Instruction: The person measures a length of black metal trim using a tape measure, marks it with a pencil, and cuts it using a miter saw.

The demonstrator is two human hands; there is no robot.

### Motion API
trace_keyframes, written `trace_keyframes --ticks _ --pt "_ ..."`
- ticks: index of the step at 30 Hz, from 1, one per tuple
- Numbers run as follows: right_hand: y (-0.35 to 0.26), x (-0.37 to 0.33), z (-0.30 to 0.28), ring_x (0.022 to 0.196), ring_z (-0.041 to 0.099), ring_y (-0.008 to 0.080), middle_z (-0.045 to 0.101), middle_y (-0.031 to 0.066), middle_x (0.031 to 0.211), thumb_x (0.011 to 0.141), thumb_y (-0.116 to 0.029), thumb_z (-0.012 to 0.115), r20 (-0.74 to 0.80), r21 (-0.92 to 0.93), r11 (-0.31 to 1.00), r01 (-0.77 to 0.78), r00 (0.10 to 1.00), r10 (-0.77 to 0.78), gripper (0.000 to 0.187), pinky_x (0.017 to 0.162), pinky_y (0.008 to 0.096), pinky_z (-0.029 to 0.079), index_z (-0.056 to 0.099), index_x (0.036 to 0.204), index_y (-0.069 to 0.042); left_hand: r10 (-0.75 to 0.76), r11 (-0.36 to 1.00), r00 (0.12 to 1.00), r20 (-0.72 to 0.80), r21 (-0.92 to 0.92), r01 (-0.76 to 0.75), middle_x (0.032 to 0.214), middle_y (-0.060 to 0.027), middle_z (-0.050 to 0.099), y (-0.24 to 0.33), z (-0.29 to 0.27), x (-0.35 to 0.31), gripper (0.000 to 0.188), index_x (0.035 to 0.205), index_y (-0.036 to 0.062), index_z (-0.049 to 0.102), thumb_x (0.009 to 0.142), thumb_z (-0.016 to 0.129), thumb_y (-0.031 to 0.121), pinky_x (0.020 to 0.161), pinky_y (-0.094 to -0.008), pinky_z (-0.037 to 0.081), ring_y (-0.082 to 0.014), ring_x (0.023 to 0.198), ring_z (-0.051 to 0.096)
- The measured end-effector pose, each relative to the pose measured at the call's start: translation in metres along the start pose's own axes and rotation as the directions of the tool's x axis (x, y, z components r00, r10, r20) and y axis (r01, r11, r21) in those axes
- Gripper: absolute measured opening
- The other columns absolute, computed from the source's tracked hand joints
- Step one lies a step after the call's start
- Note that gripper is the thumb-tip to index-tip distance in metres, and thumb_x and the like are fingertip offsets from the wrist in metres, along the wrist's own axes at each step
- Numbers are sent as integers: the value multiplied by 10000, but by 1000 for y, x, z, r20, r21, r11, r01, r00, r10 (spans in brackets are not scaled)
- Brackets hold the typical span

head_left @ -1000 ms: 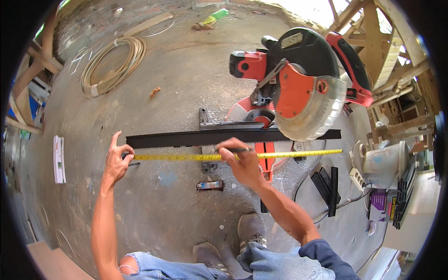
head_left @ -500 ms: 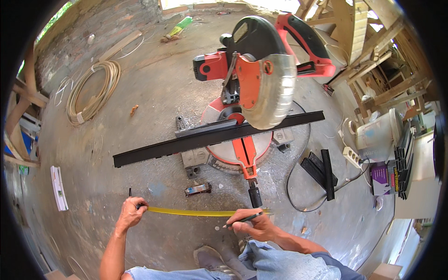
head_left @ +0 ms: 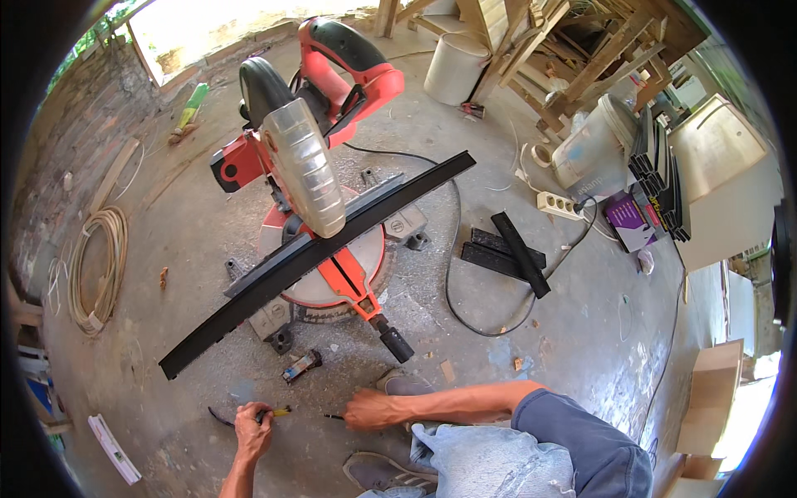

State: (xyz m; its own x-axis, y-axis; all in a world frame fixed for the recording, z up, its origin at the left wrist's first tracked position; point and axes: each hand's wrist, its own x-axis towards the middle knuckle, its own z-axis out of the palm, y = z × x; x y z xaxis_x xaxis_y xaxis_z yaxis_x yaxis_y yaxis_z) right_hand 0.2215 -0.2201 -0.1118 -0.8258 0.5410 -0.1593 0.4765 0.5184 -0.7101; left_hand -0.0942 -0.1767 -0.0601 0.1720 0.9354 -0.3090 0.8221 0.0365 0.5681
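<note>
A tape measure [head_left: 263,415] is in my left hand [head_left: 251,432], mostly hidden by the fingers, with a dark strap trailing from it. Only a short yellow end of its blade [head_left: 283,411] sticks out. To its right, my right hand [head_left: 372,409] is closed around a dark pencil [head_left: 334,417], whose end points left toward the tape. Beyond both hands stands a red and black mitre saw [head_left: 292,166] with its head raised. Across its base, slanting up to the right, lies a long black strip [head_left: 382,217]. Neither hand touches the saw or the strip.
Black offcuts [head_left: 506,256] lie right of the saw, inside a loop of black cable [head_left: 449,286]. A small tool [head_left: 301,366] sits on the floor before the saw. Farther right are a power strip [head_left: 558,204], a bucket [head_left: 594,153] and a purple box [head_left: 628,222]. Coiled tubing [head_left: 98,270] lies left.
The long yellow blade has drawn back into the tape measure, leaving a short end. My right hand has left the blade, still holding the pencil. My view has swung right.
</note>
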Motion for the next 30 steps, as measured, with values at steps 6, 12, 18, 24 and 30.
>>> trace_keyframes --ticks 6,12,18,24,30 --pt "-6 2 -23 722 705 409 702 204 777 886 -280 665 -62 -27 994 -104 993 102 295 629 495 556 700 778 -9 59 998 995 -77 -24 -61 983 -164 688 15 17 4 237 1048 39 713 845 730 158 905 -435 488 -360 1014 620" --pt "-3 -13 -90 672 687 364 693 190 772 974 -302 641 -498 72 985 -155 850 170 320 604 458 543 637 837 -14 42 988 996 -77 -145 -53 1239 -220 582 44 12 5 431 1233 46 641 873 740 261 1045 -472 414 -401 1202 515" --pt "85 -15 -190 811 658 235 691 130 905 926 -191 670 -817 563 780 -273 -43 575 236 730 360 518 638 1028 19 -286 958 610 -739 -206 200 1456 -236 430 -42 -55 65 768 1475 35 410 880 755 377 1173 -486 291 -395 1386 380" --pt "196 -37 -249 1257 506 333 584 223 1305 824 -406 755 -547 834 511 -210 -438 713 533 1056 407 412 680 1133 22 -250 931 881 -401 -349 105 1402 -183 506 -63 -136 88 922 1493 149 466 687 855 370 1141 -447 360 -360 1319 463" --pt "221 -34 -265 1155 599 269 695 158 1121 823 -292 815 -343 911 370 182 -162 925 372 1043 417 432 735 1008 20 -144 988 911 -387 1 156 1134 -126 588 -59 -129 95 727 1285 135 666 606 885 275 1011 -436 465 -308 1121 581"
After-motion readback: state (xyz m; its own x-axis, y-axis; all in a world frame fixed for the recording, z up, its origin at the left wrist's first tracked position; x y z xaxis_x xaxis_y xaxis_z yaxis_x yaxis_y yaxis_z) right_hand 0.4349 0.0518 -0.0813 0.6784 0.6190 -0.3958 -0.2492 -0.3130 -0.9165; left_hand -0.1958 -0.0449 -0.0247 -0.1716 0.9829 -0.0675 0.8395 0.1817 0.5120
